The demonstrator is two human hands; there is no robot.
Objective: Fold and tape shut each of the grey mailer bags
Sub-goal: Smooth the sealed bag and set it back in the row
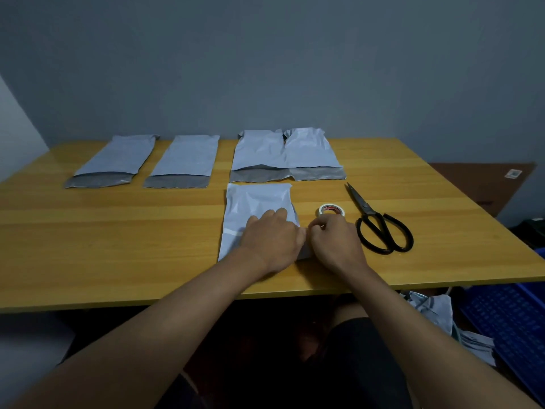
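Observation:
A grey mailer bag (253, 202) lies in front of me on the wooden table (118, 231), its near end folded over. My left hand (272, 239) lies flat on the fold, pressing it down. My right hand (334, 242) has curled fingers at the bag's right edge, pinching something small I cannot make out. A strip of tape shows across the bag's left side. A roll of white tape (331, 209) sits just behind my right hand. Several more mailer bags (182, 157) lie in a row at the back with open flaps.
Black scissors (380, 224) lie right of the tape roll. Below the table's right edge sit a blue crate (513, 320) and loose mailer bags (436, 308). A brown board (483, 184) leans behind the table at the right.

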